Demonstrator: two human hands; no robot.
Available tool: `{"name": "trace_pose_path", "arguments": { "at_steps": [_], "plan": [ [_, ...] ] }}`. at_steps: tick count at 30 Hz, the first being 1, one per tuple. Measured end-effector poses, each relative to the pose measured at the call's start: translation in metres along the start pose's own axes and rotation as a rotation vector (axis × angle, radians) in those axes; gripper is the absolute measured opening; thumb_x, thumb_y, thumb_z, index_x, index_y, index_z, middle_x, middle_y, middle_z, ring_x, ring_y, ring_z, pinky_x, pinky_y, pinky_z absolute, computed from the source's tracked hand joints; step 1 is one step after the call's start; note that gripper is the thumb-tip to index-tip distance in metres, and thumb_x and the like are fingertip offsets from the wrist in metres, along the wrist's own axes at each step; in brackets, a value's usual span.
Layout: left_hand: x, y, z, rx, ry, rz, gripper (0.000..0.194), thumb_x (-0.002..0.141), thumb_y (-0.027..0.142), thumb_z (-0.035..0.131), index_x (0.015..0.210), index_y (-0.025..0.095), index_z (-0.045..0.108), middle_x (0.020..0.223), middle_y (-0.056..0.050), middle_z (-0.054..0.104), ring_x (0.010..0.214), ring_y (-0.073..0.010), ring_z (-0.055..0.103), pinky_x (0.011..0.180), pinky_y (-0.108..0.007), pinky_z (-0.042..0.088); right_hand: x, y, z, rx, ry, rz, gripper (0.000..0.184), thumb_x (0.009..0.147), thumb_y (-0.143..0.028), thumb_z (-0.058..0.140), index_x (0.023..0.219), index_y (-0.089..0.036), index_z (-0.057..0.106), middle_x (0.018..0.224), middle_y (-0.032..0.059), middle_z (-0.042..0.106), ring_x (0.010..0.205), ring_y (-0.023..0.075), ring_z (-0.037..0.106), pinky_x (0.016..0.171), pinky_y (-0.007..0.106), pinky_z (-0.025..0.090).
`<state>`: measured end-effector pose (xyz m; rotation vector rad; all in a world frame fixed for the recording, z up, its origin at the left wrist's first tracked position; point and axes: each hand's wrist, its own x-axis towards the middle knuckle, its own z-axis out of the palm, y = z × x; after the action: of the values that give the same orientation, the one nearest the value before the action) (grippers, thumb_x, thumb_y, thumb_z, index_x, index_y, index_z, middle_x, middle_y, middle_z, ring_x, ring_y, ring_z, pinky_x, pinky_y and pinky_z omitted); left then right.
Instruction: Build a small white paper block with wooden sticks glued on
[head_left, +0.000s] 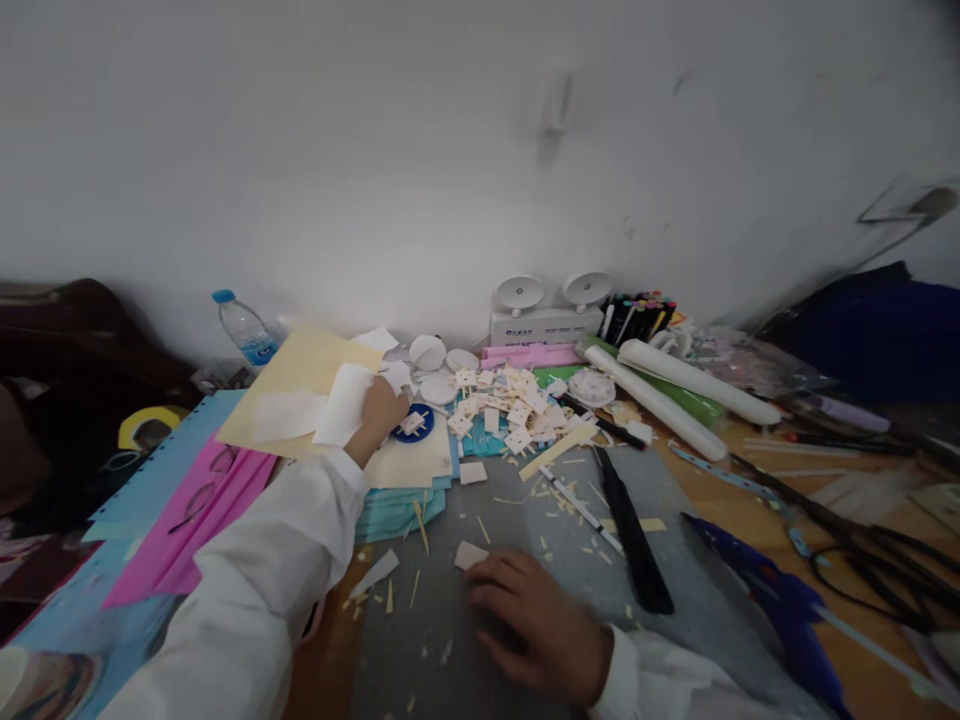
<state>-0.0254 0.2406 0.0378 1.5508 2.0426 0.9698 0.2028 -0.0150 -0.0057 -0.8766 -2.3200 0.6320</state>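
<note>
My left hand reaches across the papers at the back left, beside a curled white sheet of paper and a round blue disc with a small cream piece on it. Its fingertips are hidden, so its grip does not show. Over the grey cutting mat, my right hand is closed with bent fingers. Its fingertips are at a small cream card piece. A similar flat card piece lies farther back. Many small cream pieces with thin sticks are heaped behind the mat.
A black utility knife, a white pen and scattered strips lie on the mat. At right are a blue glue gun, cables and white rolls. A water bottle, pink sheet and glasses occupy the left.
</note>
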Motion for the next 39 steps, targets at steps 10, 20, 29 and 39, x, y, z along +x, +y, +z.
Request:
{"name": "trace_pose_path", "arguments": {
  "at_steps": [10, 20, 29, 39],
  "plan": [
    [0.007, -0.003, 0.004, 0.059, 0.158, 0.204, 0.034, 0.092, 0.032, 0.057, 0.122, 0.015, 0.055, 0.121, -0.01, 0.059, 0.102, -0.0223, 0.062, 0.085, -0.043, 0.054, -0.001, 0.004, 0.003, -0.027, -0.003, 0.01, 0.021, 0.08, -0.019, 0.058, 0.101, -0.02, 0.059, 0.114, 0.0066, 0.063, 0.107, 0.0232, 0.052, 0.093, 0.04, 0.042],
    [0.031, 0.001, -0.011, 0.358, -0.002, 0.566, 0.03, 0.091, 0.03, 0.058, 0.117, 0.016, 0.059, 0.126, -0.011, 0.057, 0.118, -0.0263, 0.053, 0.1, -0.048, 0.043, 0.0, 0.003, 0.001, -0.014, 0.015, -0.005, 0.021, 0.081, -0.017, 0.056, 0.102, -0.02, 0.059, 0.114, 0.0062, 0.063, 0.108, 0.0222, 0.052, 0.093, 0.039, 0.041],
    [0.029, -0.001, -0.011, 0.67, -0.18, 0.686, 0.033, 0.092, 0.032, 0.058, 0.12, 0.015, 0.056, 0.123, -0.01, 0.058, 0.106, -0.0237, 0.06, 0.089, -0.046, 0.052, -0.001, 0.004, 0.0, -0.026, -0.001, 0.006, 0.017, 0.082, -0.019, 0.057, 0.099, -0.021, 0.058, 0.115, 0.0047, 0.063, 0.108, 0.0219, 0.052, 0.092, 0.039, 0.041],
    [0.016, 0.022, -0.02, 0.542, 0.039, 0.763, 0.028, 0.092, 0.011, 0.047, 0.118, 0.013, 0.058, 0.113, -0.016, 0.065, 0.109, -0.0271, 0.06, 0.093, -0.042, 0.048, 0.0, 0.004, 0.001, -0.047, 0.007, 0.006, 0.016, 0.085, -0.018, 0.054, 0.1, -0.02, 0.059, 0.114, 0.0053, 0.064, 0.109, 0.021, 0.053, 0.094, 0.039, 0.042]
  ]
}}
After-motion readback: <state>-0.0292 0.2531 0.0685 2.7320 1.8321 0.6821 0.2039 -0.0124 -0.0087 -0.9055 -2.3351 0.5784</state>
